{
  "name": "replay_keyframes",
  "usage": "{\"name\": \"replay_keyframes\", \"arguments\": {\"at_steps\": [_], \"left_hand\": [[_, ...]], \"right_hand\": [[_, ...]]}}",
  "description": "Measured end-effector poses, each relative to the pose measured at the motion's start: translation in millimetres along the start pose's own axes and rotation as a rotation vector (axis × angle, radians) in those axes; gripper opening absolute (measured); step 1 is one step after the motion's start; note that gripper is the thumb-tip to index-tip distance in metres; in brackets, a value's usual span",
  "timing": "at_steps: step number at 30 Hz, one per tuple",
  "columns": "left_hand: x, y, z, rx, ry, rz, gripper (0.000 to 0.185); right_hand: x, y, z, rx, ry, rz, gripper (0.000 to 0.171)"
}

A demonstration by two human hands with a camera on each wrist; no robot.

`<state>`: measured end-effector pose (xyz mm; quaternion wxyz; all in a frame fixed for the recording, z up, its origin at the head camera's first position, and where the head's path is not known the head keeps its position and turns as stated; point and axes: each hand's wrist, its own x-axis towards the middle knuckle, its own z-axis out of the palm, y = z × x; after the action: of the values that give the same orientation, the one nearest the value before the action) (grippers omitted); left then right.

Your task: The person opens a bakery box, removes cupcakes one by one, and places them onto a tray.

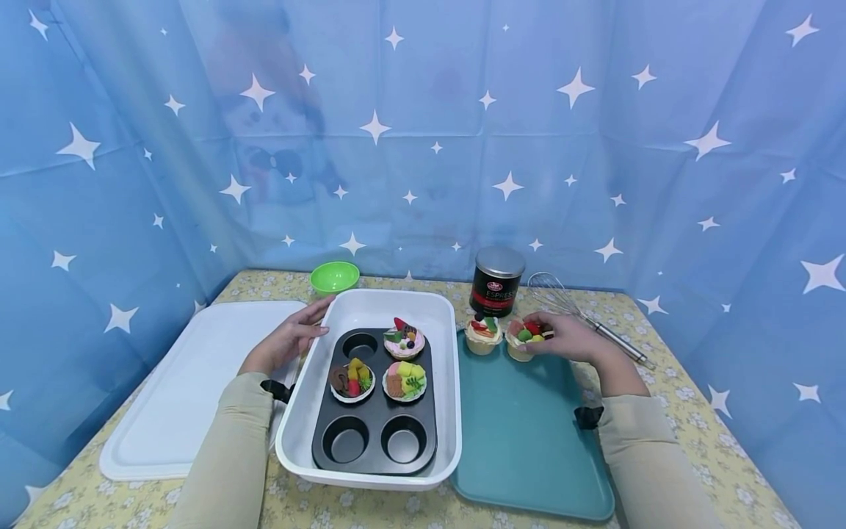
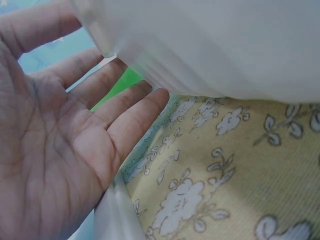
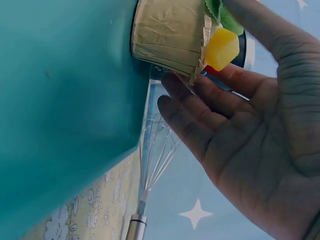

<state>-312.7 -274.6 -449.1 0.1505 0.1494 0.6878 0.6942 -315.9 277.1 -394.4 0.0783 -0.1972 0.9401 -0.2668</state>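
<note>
A white tub [image 1: 369, 481] holds a dark muffin tin [image 1: 374, 441] with several cups. Three toy cupcakes sit in it: one with pink cream [image 1: 405, 342], one with brown and orange toppings [image 1: 352, 380], one with yellow and pink pieces [image 1: 405, 380]. My left hand [image 1: 291, 338] touches the tub's left side with its fingers extended. At the far edge of the teal tray [image 1: 529, 441], my right hand [image 1: 565, 336] holds a fruit-topped cupcake [image 3: 170, 35] between thumb and fingers. Another cupcake [image 1: 482, 338] with white cream stands just left of it.
Behind the cupcakes stands a black espresso tin [image 1: 496, 286], and a whisk [image 1: 615, 338] lies to the right. A green bowl [image 1: 335, 277] is beyond the tub. On the left lies a white board [image 1: 178, 411]. A starry blue curtain [image 1: 423, 184] surrounds the floral-covered table.
</note>
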Motion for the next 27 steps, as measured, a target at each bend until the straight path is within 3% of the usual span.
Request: {"name": "replay_keyframes", "arguments": {"at_steps": [17,27], "left_hand": [[-1.3,0.8,1.0,-0.020,0.011,-0.009,0.078],[-1.0,1.4,1.2,-0.016,0.006,-0.003,0.078]], "right_hand": [[-0.1,-0.2,-0.3,0.006,0.019,-0.013,0.083],[2.1,0.6,-1.0,0.053,0.073,-0.050,0.067]]}}
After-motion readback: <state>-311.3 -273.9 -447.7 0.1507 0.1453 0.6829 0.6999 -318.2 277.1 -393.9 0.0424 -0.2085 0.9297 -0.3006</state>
